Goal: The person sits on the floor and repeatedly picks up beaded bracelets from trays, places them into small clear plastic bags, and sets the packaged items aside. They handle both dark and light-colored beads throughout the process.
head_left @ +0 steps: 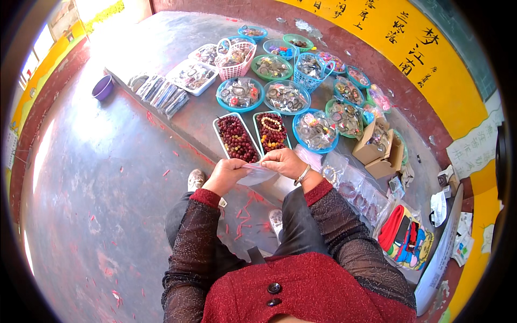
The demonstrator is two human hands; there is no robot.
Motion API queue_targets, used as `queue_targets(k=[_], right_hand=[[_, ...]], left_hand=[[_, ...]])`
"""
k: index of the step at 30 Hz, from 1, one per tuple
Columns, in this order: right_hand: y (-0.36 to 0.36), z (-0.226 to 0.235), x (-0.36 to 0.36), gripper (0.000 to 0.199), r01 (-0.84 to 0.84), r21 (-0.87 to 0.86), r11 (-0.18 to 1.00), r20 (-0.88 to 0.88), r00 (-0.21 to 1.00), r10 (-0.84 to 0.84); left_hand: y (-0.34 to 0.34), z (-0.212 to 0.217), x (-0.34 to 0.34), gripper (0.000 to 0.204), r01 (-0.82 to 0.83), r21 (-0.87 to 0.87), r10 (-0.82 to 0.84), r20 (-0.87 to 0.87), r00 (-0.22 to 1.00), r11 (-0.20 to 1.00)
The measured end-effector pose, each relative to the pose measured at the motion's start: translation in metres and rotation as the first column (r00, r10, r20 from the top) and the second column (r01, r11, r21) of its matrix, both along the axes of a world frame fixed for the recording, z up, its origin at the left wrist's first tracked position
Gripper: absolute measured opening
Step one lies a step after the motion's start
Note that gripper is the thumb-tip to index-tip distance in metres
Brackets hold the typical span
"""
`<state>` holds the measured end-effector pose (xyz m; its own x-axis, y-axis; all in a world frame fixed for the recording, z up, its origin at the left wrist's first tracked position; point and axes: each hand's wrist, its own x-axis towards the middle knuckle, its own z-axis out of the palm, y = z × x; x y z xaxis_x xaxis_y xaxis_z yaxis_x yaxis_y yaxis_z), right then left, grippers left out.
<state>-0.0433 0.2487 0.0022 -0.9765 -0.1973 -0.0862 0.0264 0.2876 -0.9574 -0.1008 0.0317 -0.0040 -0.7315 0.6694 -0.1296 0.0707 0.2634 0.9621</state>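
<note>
We hold a small clear plastic bag (257, 173) between our two hands, just in front of the low ledge (199, 121). The left hand (226, 173) pinches its left edge with closed fingers, and the right hand (285, 161) grips the right edge the same way. We cannot tell what is inside. If one pinch loosens, we think the thin bag could slip and drop to the floor (97, 177).

Just beyond the hands stand two narrow trays (237, 139) filled with dark red beads; the right one also has a pale bead string (272, 124). Further out are round blue and green baskets (239, 92) holding bagged bracelets, a pink basket (235, 59), and open cardboard boxes (377, 145) at the right.
</note>
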Motion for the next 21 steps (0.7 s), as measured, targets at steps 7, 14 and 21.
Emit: queue_targets(k=[7,14,21], right_hand=[[0.004,-0.001,-0.001,0.017,-0.078,-0.016,0.997,0.053,0.996,0.078],[-0.002,0.0,0.002,0.017,-0.094,0.018,0.995,0.063,0.994,0.092],[-0.006,-0.01,0.0,0.018,-0.103,0.238,0.966,-0.037,0.993,0.114]], left_hand=[[-0.001,0.004,0.002,0.016,0.058,-0.036,-0.06,-0.044,0.997,0.998],[-0.001,0.003,0.002,0.016,0.079,-0.012,-0.079,-0.075,0.994,0.997],[0.002,-0.002,0.003,0.016,0.09,-0.03,-0.092,-0.064,0.994,0.995]])
